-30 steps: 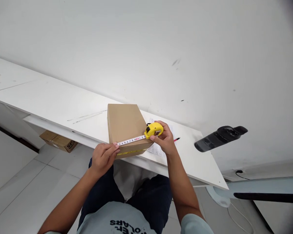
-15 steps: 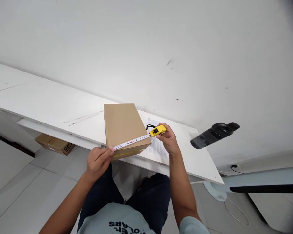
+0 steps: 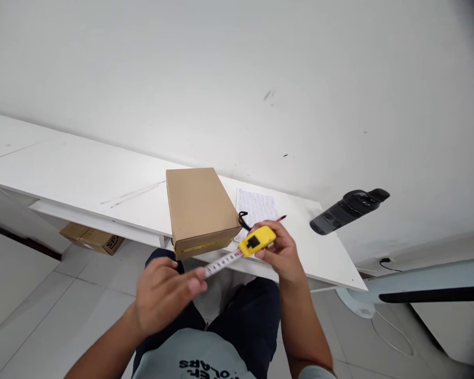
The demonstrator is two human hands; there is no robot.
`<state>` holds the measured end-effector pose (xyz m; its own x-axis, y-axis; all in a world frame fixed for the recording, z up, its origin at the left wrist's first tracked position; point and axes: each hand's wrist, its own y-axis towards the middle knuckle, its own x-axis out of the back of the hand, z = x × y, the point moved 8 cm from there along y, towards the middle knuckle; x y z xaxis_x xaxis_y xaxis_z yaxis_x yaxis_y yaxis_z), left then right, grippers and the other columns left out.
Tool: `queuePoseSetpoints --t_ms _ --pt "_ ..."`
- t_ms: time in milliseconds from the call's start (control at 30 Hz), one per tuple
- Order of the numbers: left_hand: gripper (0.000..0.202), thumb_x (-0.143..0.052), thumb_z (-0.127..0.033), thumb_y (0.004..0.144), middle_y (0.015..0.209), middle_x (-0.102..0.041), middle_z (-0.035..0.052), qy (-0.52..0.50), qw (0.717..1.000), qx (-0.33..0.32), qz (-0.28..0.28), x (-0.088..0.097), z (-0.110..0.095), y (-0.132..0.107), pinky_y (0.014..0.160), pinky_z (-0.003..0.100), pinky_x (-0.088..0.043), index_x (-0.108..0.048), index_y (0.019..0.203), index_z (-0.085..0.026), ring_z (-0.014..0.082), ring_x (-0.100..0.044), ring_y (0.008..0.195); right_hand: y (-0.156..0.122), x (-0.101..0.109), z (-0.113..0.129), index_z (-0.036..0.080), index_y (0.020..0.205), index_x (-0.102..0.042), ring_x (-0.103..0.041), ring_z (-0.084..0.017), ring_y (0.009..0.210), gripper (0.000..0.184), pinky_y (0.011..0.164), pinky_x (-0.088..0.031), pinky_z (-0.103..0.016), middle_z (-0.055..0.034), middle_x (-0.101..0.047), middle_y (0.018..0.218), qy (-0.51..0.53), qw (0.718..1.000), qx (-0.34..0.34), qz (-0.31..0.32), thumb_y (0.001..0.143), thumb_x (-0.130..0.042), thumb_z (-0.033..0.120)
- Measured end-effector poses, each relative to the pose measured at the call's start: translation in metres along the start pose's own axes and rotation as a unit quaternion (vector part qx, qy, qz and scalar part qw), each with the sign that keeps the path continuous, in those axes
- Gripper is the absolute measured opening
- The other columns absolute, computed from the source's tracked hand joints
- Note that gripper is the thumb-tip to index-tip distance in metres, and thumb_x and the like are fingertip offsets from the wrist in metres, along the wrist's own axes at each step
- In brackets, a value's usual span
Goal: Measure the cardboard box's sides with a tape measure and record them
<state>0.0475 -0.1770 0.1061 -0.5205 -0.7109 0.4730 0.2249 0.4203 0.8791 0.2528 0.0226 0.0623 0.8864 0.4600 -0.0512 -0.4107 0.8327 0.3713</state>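
Observation:
A brown cardboard box (image 3: 197,202) lies flat near the front edge of the white table (image 3: 82,181). My right hand (image 3: 282,252) grips a yellow tape measure (image 3: 257,240) in front of the box, off the table edge. A short length of white tape blade (image 3: 223,261) runs from it down-left to my left hand (image 3: 164,295), whose fingers pinch the blade's end. Both hands are held above my lap, clear of the box.
A printed paper sheet (image 3: 256,202) and a red pen (image 3: 280,218) lie right of the box. A dark bottle (image 3: 345,210) lies on its side at the table's right end. Another cardboard box (image 3: 90,238) sits on the tiled floor under the table.
The tape was stretched across the box's front edge; now both hands have pulled back off the box toward me, and the blade showing is shorter.

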Motion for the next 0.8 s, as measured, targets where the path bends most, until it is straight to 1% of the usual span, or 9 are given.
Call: queuePoseSetpoints --t_ms 33,100,200,267,367,467,567,700,800 --pt "0.036 -0.077 -0.011 0.085 0.096 -0.082 -0.0025 -0.014 1.0 -0.026 -0.002 -0.003 -0.013 0.001 0.08 0.037 -0.057 -0.056 0.109 -0.027 0.0105 -0.067 0.06 -0.011 -0.011 0.0 0.032 0.111 -0.07 -0.065 -0.022 0.091 0.057 0.076 -0.057 -0.034 -0.0034 -0.068 0.103 0.014 1.0 -0.013 0.023 0.06 -0.096 0.034" --pt "0.037 -0.08 -0.013 0.083 0.097 -0.082 -0.0037 -0.047 0.998 -0.04 -0.023 -0.012 -0.03 0.001 0.08 0.037 -0.057 -0.052 0.103 -0.027 0.0081 -0.064 0.056 -0.032 -0.035 -0.006 0.032 0.109 -0.071 -0.066 -0.019 0.081 0.06 0.068 -0.056 -0.03 -0.0018 -0.07 0.096 0.051 0.995 -0.05 0.072 0.056 -0.098 0.037" --pt "0.037 -0.081 -0.014 0.082 0.082 -0.08 -0.0077 -0.079 0.994 -0.025 -0.074 -0.026 -0.037 -0.004 0.074 0.036 -0.056 -0.052 0.102 -0.027 0.0073 -0.059 0.05 -0.054 -0.057 -0.015 0.032 0.106 -0.069 -0.062 -0.015 0.069 0.063 0.058 -0.051 -0.025 0.0011 -0.068 0.088 0.126 0.985 -0.084 0.084 0.051 -0.099 0.042" --pt "0.038 -0.081 -0.013 0.081 0.072 -0.076 -0.0075 -0.083 0.993 -0.033 -0.073 -0.036 -0.037 -0.006 0.073 0.036 -0.055 -0.056 0.107 -0.025 0.0085 -0.058 0.05 -0.064 -0.058 -0.02 0.033 0.103 -0.068 -0.06 -0.014 0.07 0.059 0.058 -0.05 -0.023 0.0017 -0.066 0.089 0.157 0.983 -0.08 0.045 0.053 -0.098 0.041" --pt "0.033 -0.078 -0.016 0.084 0.068 -0.072 -0.0048 -0.084 0.995 -0.048 -0.018 -0.049 -0.028 -0.001 0.075 0.035 -0.055 -0.062 0.112 -0.021 0.01 -0.06 0.055 -0.075 -0.051 -0.024 0.032 0.101 -0.064 -0.06 -0.014 0.076 0.055 0.064 -0.052 -0.024 0.001 -0.063 0.094 0.165 0.984 -0.063 -0.032 0.057 -0.096 0.038" --pt "0.029 -0.077 -0.027 0.087 0.075 -0.074 -0.0007 -0.076 0.994 -0.078 0.021 -0.052 -0.017 0.008 0.079 0.034 -0.055 -0.066 0.112 -0.02 0.0108 -0.065 0.062 -0.084 -0.051 -0.025 0.032 0.101 -0.06 -0.06 -0.015 0.077 0.054 0.064 -0.053 -0.025 0.0005 -0.061 0.096 0.164 0.983 -0.057 -0.055 0.06 -0.095 0.037" --pt "0.028 -0.078 -0.032 0.087 0.086 -0.077 0.001 -0.034 0.987 -0.146 0.052 -0.049 -0.015 0.02 0.085 0.034 -0.054 -0.069 0.111 -0.022 0.0121 -0.068 0.071 -0.09 -0.056 -0.023 0.033 0.103 -0.055 -0.06 -0.016 0.078 0.055 0.063 -0.053 -0.027 0.0004 -0.059 0.098 0.148 0.986 -0.042 -0.069 0.063 -0.093 0.037" --pt "0.024 -0.076 -0.016 0.086 0.099 -0.079 -0.0008 0.064 0.964 -0.235 0.107 -0.049 -0.009 0.04 0.088 0.036 -0.053 -0.071 0.108 -0.024 0.0127 -0.069 0.077 -0.099 -0.052 -0.005 0.037 0.108 -0.05 -0.059 -0.02 0.086 0.047 0.068 -0.054 -0.033 -0.0017 -0.054 0.101 0.012 0.98 0.061 -0.19 0.076 -0.084 0.028" --pt "0.02 -0.073 -0.018 0.089 0.099 -0.079 -0.0023 0.139 0.943 -0.285 0.1 -0.049 0.021 0.065 0.088 0.038 -0.052 -0.07 0.105 -0.027 0.0147 -0.07 0.081 -0.107 -0.056 0.02 0.04 0.115 -0.049 -0.056 -0.023 0.087 0.052 0.07 -0.054 -0.039 -0.0038 -0.051 0.1 -0.109 0.947 0.156 -0.26 0.077 -0.079 0.021"
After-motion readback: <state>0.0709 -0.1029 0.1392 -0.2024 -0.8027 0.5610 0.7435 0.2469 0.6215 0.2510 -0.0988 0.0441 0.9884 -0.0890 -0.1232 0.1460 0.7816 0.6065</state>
